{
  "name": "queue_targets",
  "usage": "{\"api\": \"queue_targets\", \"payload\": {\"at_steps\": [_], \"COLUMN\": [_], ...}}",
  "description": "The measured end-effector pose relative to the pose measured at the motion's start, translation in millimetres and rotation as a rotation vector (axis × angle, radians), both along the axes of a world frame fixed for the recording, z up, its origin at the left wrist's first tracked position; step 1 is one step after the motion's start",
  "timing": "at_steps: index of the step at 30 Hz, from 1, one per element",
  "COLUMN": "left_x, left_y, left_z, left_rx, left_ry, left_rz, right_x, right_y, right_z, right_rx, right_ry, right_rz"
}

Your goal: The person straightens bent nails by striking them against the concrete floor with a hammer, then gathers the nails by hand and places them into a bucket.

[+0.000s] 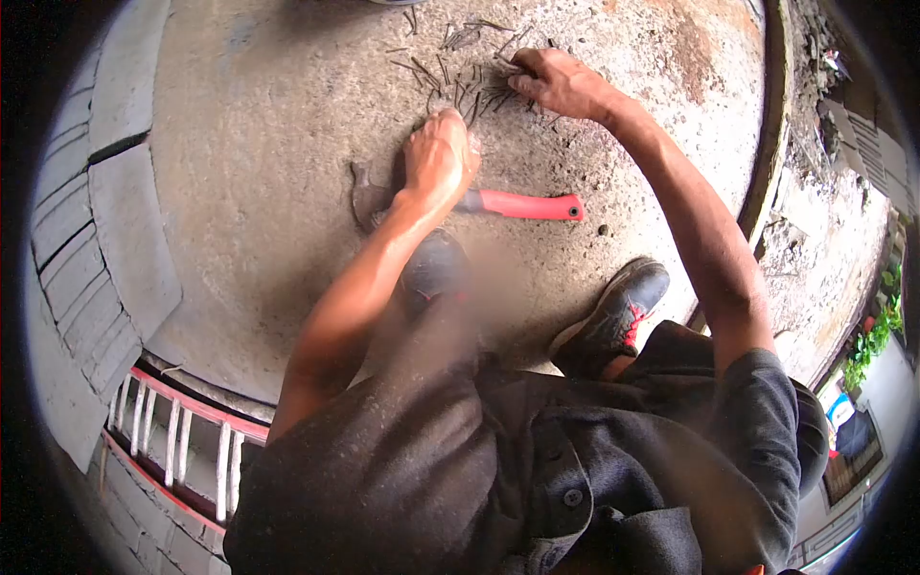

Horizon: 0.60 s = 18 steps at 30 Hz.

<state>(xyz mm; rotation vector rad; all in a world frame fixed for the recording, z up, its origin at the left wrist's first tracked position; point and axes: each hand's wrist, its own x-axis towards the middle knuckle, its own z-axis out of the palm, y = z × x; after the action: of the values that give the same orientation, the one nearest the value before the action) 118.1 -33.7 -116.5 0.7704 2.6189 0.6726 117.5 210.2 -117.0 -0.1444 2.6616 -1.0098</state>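
Several loose, dark nails (pixel 464 36) lie scattered on the concrete floor in front of me, some seemingly bent. My left hand (pixel 441 158) reaches down at the near side of the pile, its fingers curled in and mostly hidden by the back of the hand. To its right, my right hand (pixel 556 83) is at the pile's edge, thumb and fingers pinched around what looks like a nail. A hammer with a red handle (pixel 532 205) lies on the floor below my hands. My left wrist covers part of it, and its dark head (pixel 369 199) shows on the left.
My shoe (pixel 628 297) with red laces rests on the concrete (pixel 259 192); the other foot is by the hammer head. Grey blocks (pixel 134 220) line the left side. A red and white ladder-like frame (pixel 187 431) lies lower left. A raised edge (pixel 771 125) runs along the right.
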Motion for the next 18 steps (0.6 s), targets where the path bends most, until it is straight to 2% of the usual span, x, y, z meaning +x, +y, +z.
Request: {"api": "queue_targets", "payload": {"at_steps": [1,2,4,6,7,8,11,13,14,17,18], "left_x": [-0.8,-4.5,-12.0,-12.7,-14.9,-23.0,-34.9,-38.2,-36.0,-33.6,-32.2], "left_y": [1.3,5.7,9.1,1.3,-2.6,-3.2,-5.1,-6.5,-5.9,-13.5,-15.8], "left_z": [2.9,16.8,34.6,26.2,22.2,25.2,21.5,21.4,22.6,15.2,13.7], "left_rx": [0.000,0.000,0.015,0.343,0.511,0.568,0.833,0.840,0.830,0.809,0.789], "left_ry": [-0.139,-0.276,-0.490,-0.692,-0.788,-0.945,-1.138,-1.170,-1.140,-1.087,-1.077], "left_rz": [0.068,0.138,0.282,0.446,0.527,0.596,0.684,0.690,0.701,0.697,0.705], "right_x": [2.6,7.7,10.4,16.7,18.6,19.6,22.2,19.5,15.4,-9.9,-25.4], "right_y": [0.7,-3.0,0.8,-7.8,-11.3,-14.9,-30.5,-40.1,-39.2,-42.6,-33.6], "right_z": [2.2,-2.8,2.6,12.2,14.4,15.6,21.8,28.2,29.7,92.1,98.1], "right_rx": [-0.054,-0.289,-0.624,-0.970,-1.009,-1.049,-1.138,-1.124,-1.141,-1.030,-1.020], "right_ry": [-0.041,-0.026,-0.326,-0.528,-0.555,-0.583,-0.597,-0.580,-0.531,-0.272,-0.063], "right_rz": [-0.080,-0.234,-0.338,-0.457,-0.474,-0.490,-0.509,-0.538,-0.497,-0.453,-0.310]}}
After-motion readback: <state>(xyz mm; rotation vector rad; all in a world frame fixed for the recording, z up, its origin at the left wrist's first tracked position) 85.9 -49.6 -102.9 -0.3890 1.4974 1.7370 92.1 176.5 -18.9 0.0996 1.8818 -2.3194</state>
